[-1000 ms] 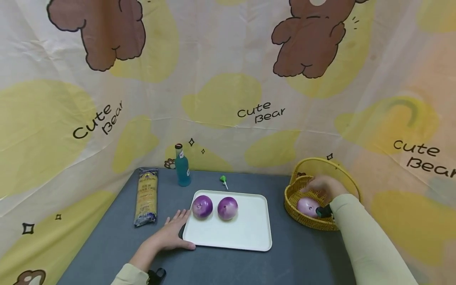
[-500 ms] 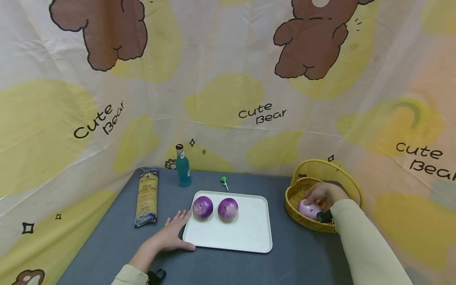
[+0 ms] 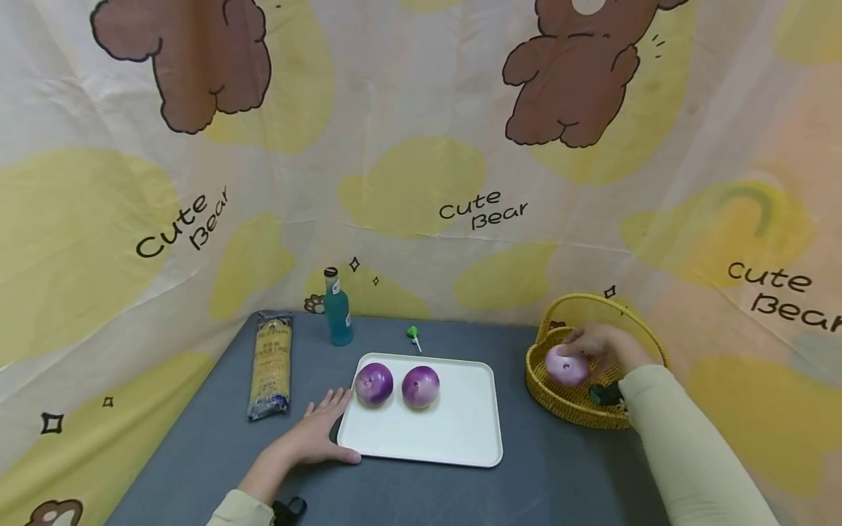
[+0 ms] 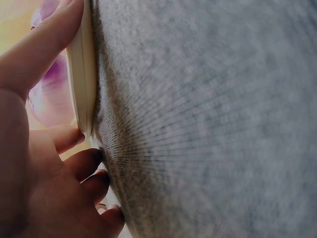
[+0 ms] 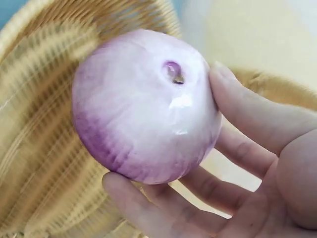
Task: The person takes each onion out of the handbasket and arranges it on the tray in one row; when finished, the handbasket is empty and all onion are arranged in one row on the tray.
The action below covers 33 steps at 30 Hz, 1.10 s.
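My right hand (image 3: 601, 345) grips a purple-and-white onion (image 5: 143, 106) inside the yellow wicker basket (image 3: 579, 416). In the right wrist view the thumb is on one side of it and the fingers curl under the other. My left hand (image 3: 319, 431) lies spread at the left edge of the white tray (image 3: 454, 416), thumb and fingers touching its rim. Two purple onions, a left onion (image 3: 373, 384) and a right onion (image 3: 421, 386), sit side by side on the tray's far left part. In the left wrist view the thumb (image 4: 49, 39) lies over the tray's edge.
A yellow packet (image 3: 270, 365) lies at the table's left edge. Behind the tray stand a blue bottle (image 3: 338, 314) and a small green lollipop (image 3: 413, 333). A patterned cloth (image 3: 395, 183) hangs behind the grey table (image 3: 421, 497). The basket's tall handle (image 3: 585, 296) arches up beside my right hand.
My right hand has closed round the onion in the basket and lifted it slightly, shifting it a little leftward. The left hand, tray and its two onions stay in place.
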### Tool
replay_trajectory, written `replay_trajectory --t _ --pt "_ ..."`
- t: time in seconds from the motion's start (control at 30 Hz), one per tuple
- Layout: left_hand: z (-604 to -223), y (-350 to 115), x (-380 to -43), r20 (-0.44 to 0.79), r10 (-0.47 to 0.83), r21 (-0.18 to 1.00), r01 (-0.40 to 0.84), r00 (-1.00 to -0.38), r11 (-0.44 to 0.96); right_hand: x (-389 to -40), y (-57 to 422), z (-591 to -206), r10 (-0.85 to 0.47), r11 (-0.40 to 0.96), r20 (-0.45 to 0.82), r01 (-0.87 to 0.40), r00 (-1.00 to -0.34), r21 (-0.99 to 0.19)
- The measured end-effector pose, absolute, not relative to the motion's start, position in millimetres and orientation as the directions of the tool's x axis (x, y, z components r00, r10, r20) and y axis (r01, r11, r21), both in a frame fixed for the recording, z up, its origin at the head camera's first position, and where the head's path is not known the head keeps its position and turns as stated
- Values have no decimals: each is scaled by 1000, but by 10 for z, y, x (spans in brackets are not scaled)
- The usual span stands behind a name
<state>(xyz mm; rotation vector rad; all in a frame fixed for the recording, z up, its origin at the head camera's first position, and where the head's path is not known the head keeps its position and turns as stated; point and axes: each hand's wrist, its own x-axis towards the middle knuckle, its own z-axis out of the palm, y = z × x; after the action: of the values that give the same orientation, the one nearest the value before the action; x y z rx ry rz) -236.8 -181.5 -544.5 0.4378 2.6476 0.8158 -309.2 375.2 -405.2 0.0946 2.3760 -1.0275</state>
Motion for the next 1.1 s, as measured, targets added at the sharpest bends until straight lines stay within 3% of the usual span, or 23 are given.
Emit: replay_trajectory --t 0.33,0.63,1.1 --pt "-5436 -1810 -2338 -226 381 595 183 -896 782 -2942 3462 -3957 -201 648 -347 141 -916 -748" --pt "-5405 -1814 -2334 -244 380 600 169 -892 782 -2791 3015 -3988 -231 611 -262 70 -937 -788" --pt "-5441 -1807 -2365 -236 381 595 177 -894 784 -2757 2323 -4432 -186 600 -214 62 -959 -797"
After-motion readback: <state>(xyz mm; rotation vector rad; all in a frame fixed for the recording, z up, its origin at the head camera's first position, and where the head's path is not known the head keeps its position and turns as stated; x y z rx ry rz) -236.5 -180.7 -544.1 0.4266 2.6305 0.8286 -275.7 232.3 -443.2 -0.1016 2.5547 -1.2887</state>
